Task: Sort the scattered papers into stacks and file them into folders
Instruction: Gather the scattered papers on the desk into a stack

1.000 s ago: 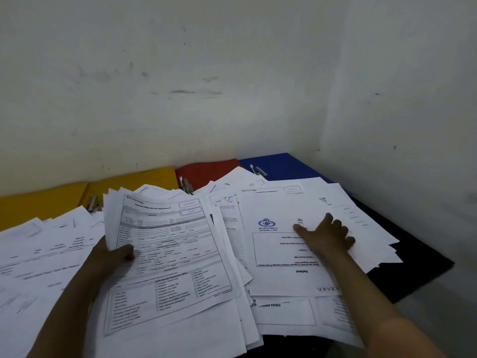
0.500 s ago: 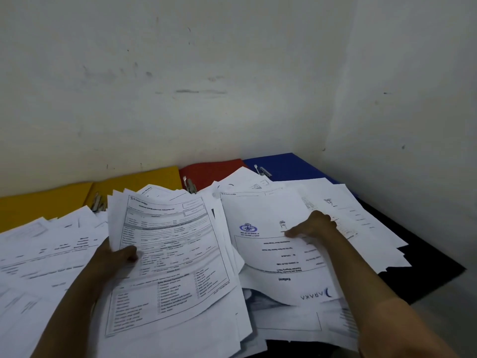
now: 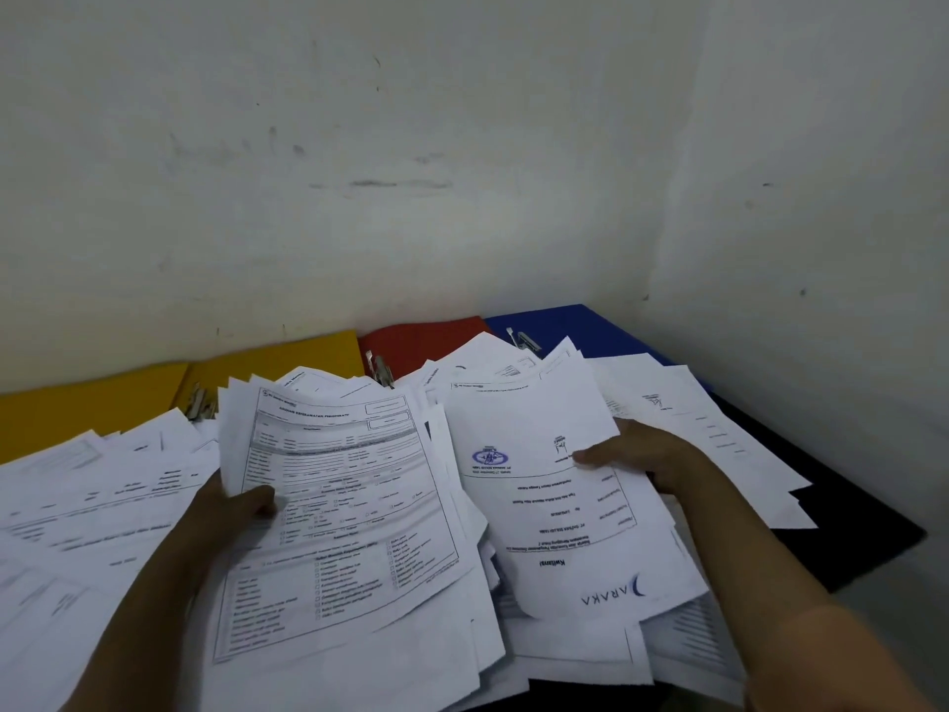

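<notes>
My left hand grips a stack of printed forms by its left edge, thumb on the top sheet. My right hand pinches a single sheet with a blue logo at its right edge and holds it lifted above the pile. Scattered white papers cover the dark table. Along the wall lie a yellow folder, a red folder and a blue folder, each partly under papers.
A second yellow folder lies at the far left. Metal clips stick up from the folders. The black tabletop shows at the right, close to the white corner wall.
My right hand went from lying flat on the logo sheet to pinching it and has lifted it toward the left stack. My left hand keeps its hold on the forms.
</notes>
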